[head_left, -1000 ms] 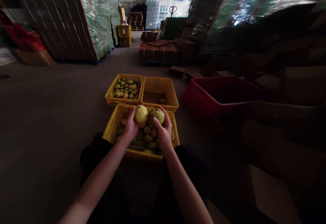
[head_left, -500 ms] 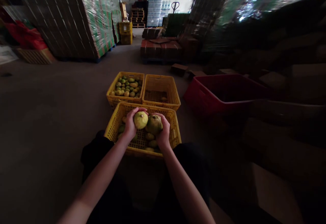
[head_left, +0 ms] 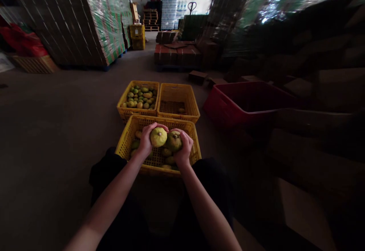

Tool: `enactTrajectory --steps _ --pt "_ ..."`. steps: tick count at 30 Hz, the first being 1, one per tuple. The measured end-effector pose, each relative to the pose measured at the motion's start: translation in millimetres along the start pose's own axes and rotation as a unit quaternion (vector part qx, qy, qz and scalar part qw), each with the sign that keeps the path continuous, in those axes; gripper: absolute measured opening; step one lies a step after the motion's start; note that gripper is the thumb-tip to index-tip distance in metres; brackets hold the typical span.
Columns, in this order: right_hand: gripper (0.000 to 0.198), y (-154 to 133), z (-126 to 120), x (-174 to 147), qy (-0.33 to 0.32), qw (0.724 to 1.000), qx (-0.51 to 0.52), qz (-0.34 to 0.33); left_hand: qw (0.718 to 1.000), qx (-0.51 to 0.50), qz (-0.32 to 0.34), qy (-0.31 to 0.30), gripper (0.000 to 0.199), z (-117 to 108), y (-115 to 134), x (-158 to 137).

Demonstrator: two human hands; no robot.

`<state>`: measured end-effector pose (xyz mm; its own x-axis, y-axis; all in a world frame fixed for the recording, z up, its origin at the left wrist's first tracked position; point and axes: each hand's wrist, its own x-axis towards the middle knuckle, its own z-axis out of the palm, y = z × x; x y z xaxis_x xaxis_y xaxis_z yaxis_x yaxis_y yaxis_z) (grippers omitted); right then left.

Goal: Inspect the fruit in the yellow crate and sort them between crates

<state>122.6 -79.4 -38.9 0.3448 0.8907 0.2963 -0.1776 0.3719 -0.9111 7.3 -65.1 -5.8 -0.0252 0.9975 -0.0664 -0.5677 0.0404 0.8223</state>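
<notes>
My left hand (head_left: 146, 140) is wrapped round a yellow papaya (head_left: 158, 137), its stem end facing me. A greener, darker papaya (head_left: 174, 140) is held in my right hand (head_left: 184, 146), close beside the yellow one. Both hands are above the near yellow crate (head_left: 125, 146), which stands between my knees. Inside this crate, several more fruits (head_left: 167, 152) lie at the left and right sides, partly hidden by my hands and forearms.
Beyond the near crate, a yellow crate (head_left: 121, 108) full of green and yellow fruits adjoins another yellow crate (head_left: 178, 116) with little fruit at its bottom. A red bin (head_left: 222, 104) stands to the right. Stacked flat cartons (head_left: 176, 55) and wrapped pallets (head_left: 102, 26) are farther back.
The right hand has turned its greener papaya, so its stem end now faces me more. The left hand still holds the yellow one. The whole view has shifted slightly.
</notes>
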Motion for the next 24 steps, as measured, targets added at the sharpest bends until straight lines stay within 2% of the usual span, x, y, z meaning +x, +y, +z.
enactTrajectory --steps 5,9,13,15,17,19,24 --pt "0.035 -3 1 0 -0.007 1.0 -0.002 0.01 1.0 -0.008 -0.001 0.005 0.023 -4 -2 1" --pt "0.038 0 2 0 0.008 0.998 0.033 0.053 1.0 0.003 0.0 -0.009 0.026 -7 -4 3" --pt "0.049 3 6 4 0.016 0.982 0.086 0.168 0.997 -0.064 -0.029 0.039 0.029 -9 -10 9" --pt "0.054 4 6 8 0.012 0.964 0.12 0.239 0.986 -0.134 -0.061 0.077 0.028 -11 -13 13" --pt "0.052 4 4 13 0.008 0.949 0.149 0.277 0.969 -0.199 -0.102 0.1 0.027 -14 -15 17" --pt "0.046 2 -2 18 -0.014 0.945 0.171 0.279 0.954 -0.244 -0.137 0.111 0.03 -17 -14 20" --pt "0.039 -4 -15 26 -0.132 0.933 0.207 0.262 0.931 -0.282 -0.194 0.124 0.045 -18 -5 27"
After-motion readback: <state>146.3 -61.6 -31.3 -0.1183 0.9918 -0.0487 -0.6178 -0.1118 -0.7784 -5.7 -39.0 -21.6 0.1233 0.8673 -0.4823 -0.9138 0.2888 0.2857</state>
